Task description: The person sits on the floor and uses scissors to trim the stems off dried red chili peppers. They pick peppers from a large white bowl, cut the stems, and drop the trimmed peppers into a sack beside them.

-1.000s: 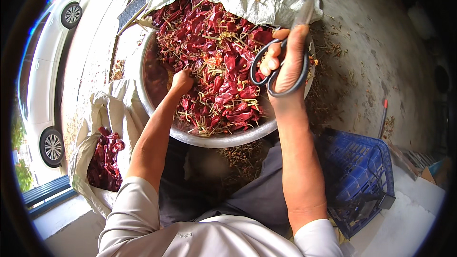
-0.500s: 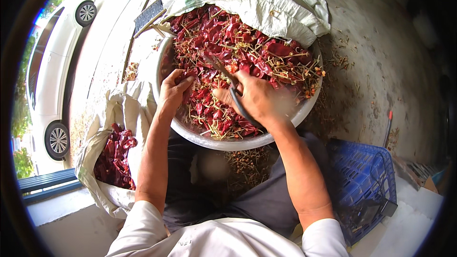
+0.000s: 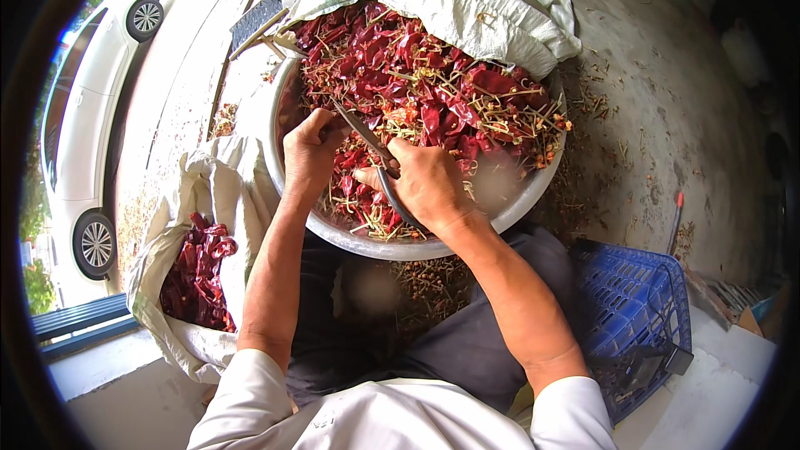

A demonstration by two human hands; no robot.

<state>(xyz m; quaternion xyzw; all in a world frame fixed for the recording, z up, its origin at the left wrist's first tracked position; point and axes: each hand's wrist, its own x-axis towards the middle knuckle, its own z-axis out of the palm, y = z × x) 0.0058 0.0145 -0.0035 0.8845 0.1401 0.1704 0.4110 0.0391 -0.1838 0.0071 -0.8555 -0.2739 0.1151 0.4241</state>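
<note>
A wide metal basin point(image 3: 379, 248) in front of me is heaped with dried red chilies point(image 3: 442, 121), mixed with pale stems. My right hand point(image 3: 429, 187) grips a pair of scissors point(image 3: 365, 132) by its dark handles, the blades pointing up and left over the heap. Over the basin's left side, my left hand point(image 3: 310, 154) is closed in a pinch. A dark red chili shows at its fingertips, mostly covered by the fingers and close to the scissor tips. Left of the basin, an open white woven sack point(image 3: 158, 308) holds cleaner red chilies point(image 3: 198, 279).
Another white woven sack point(image 3: 450, 4) drapes over the basin's far edge. A blue plastic crate point(image 3: 633, 300) stands at my right, beside a red-tipped rod point(image 3: 677, 221). Loose stems litter the concrete floor point(image 3: 658, 117). A white car point(image 3: 87, 133) is parked outside on the left.
My right hand and the scissors have moved left, bringing the blades close to my left fingers. The left hand has turned slightly and its fingers have curled tighter.
</note>
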